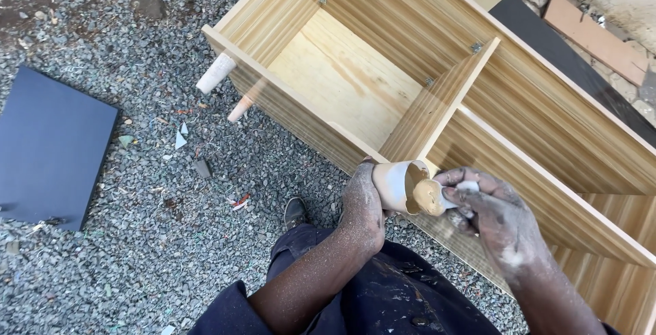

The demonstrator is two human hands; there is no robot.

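The left hand (362, 205) has its fingers wrapped round a small cup (398, 186) tipped on its side, mouth toward the right, with tan filler paste inside. The right hand (488, 215) pinches a small pale scraper (459, 191) between closed fingers; its tip carries a blob of paste (428, 197) just at the cup's mouth. Both hands hang over the near edge of a wood-grain cabinet (547, 144) lying on its back on the gravel (137, 239), right where an upright divider (437, 99) meets the near side panel.

What could go wrong, as I judge it: the cup is tilted far over, so paste could slide out onto the laminate or the person's dark trousers (383, 301). The blob on the scraper looks loosely seated and might drop before it reaches any surface, landing in the gravel and picking up grit. Both hands are coated in dust and dried paste, which could smear the clean panel faces or loosen the grip on the cup.

Around them: two turned legs (217, 72) stick out from the cabinet's left end. A dark flat board (51, 144) lies on the gravel at far left, with small offcuts and scraps scattered between it and the cabinet. A shoe (295, 212) shows just left of the left forearm. At the far right, beyond the cabinet, lie a dark panel (574, 68) and pale boards (601, 38). Nothing stands between the hands and the cabinet edge below them.
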